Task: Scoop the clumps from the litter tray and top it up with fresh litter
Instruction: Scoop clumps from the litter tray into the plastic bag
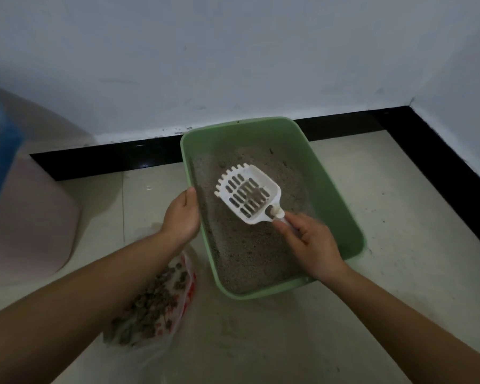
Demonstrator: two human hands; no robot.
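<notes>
On the cream tiled floor (372, 314), seen from the head camera, a green rectangular plastic litter tray (333, 200) is sitting near the black skirting strip (108, 159), and grey granular litter (247, 259) is covering its bottom. The left hand (182, 217) is steadying the tray's left rim, its grip closed over the edge with the thumb on top. The right hand (313, 245) is holding a white slotted plastic scoop (247, 194) by the handle, grip curled round it; the blade is hovering over the litter and carrying a little dark material. Just left of the tray, a clear plastic bag with red print (161, 347) is lying on the floor, holding brown clumps (150, 300). At far left a pink rounded plastic object (31, 217) is standing.
</notes>
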